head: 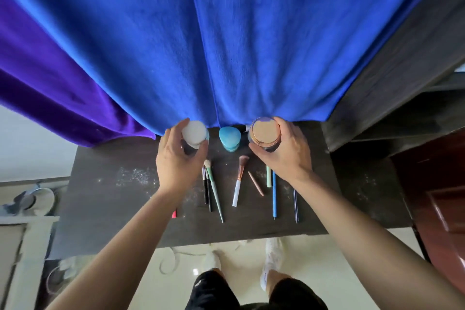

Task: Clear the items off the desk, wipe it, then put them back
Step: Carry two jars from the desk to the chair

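L hand grips white-lid jar, R hand gold-lid jar, teal case between them, prob to clear dusty desk for wiping

Light: bright, even daylight; shadows soft, faint. Cloth strongly saturated blue, violet at left. Floor glossy and pale, one small glare spot beside the shoes, which are soft. Desk dark, matt, pale specks clearly resolved. White jar lid pale with little surface detail; gold jar lid tinted violet along its far edge. Cabinet at right in shade, grain barely legible. Focus: brushes at centre crisp; lower left corner smeared. Distortion: wide-angle; desk edges bow, forearms stretch and widen toward the lower corners.
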`<state>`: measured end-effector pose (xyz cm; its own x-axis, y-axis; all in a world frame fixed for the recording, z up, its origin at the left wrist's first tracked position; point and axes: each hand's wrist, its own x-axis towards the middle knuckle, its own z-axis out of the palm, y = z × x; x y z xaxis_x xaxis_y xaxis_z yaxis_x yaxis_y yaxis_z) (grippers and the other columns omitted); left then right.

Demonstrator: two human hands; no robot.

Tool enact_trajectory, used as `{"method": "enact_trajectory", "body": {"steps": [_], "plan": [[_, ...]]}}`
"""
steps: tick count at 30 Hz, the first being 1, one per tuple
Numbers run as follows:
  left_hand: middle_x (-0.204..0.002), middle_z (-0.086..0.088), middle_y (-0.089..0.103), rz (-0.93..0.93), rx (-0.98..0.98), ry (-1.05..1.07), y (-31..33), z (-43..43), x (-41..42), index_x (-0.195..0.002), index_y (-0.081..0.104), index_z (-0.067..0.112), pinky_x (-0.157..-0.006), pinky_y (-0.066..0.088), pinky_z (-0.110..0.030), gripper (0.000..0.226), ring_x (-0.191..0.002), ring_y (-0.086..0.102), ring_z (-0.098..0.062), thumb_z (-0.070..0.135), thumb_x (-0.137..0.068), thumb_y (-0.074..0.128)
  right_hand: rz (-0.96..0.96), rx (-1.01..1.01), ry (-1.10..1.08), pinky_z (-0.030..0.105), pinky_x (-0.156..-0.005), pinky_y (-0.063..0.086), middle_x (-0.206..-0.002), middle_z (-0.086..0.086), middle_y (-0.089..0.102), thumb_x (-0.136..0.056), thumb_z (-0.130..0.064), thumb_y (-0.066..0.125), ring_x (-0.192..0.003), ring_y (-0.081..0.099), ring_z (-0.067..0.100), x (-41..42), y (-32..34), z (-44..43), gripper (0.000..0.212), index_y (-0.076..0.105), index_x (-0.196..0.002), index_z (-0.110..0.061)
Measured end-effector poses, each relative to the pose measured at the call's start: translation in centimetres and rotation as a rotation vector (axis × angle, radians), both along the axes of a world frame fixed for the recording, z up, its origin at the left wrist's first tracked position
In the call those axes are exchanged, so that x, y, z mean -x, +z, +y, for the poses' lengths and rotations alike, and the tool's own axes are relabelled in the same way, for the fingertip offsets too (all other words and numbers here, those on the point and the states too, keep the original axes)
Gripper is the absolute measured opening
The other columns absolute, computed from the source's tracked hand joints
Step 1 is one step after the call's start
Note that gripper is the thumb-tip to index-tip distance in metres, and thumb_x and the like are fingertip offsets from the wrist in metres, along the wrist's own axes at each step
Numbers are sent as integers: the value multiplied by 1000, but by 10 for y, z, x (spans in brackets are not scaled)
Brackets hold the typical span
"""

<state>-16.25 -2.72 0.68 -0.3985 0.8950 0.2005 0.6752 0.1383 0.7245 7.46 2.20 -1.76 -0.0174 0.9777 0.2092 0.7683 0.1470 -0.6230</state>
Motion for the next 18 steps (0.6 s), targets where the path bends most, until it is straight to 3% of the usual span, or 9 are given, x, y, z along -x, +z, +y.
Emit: {"method": "enact_trajectory", "body": {"steps": [3,7,11,15,18], "plan": [[-106,19,53,8,-113,-98,39,-12,1,-129,55,34,-81,55,-43,55,-97,61,-18,40,-78,77,42,-84,-40,36,-95,46,-118,2,66,-64,-57,85,-110,57,22,3,43,-17,82,57,-130,-17],[-110,19,54,8,-223,-246,68,-24,-4,-131,52,30,-81,49,-30,59,-97,52,-9,44,-79,75,27,-189,-143,30,-92,43,-114,1,64,-67,-58,81,-107,54,18,-1,83,-57,81,55,-133,-19],[-116,17,58,-89,-255,-443,84,-35,-35,-130,51,25,-83,51,-36,60,-100,56,-15,40,-79,79,-23,-245,-310,39,-93,48,-116,-1,62,-67,-55,83,-107,59,21,-26,103,-123,81,55,-134,-20],[-108,39,49,-194,-245,-651,96,-66,-89,-127,53,29,-79,45,-15,57,-94,56,-15,42,-78,78,-89,-234,-491,41,-90,51,-119,-4,61,-66,-54,84,-109,57,17,-69,117,-205,81,54,-136,-23],[-104,29,52,-202,-268,-839,107,-100,-138,-127,54,28,-78,47,-20,56,-94,57,-16,36,-78,80,-137,-221,-662,39,-93,52,-125,-4,60,-67,-55,86,-114,54,14,-110,131,-273,84,51,-137,-26]]}}
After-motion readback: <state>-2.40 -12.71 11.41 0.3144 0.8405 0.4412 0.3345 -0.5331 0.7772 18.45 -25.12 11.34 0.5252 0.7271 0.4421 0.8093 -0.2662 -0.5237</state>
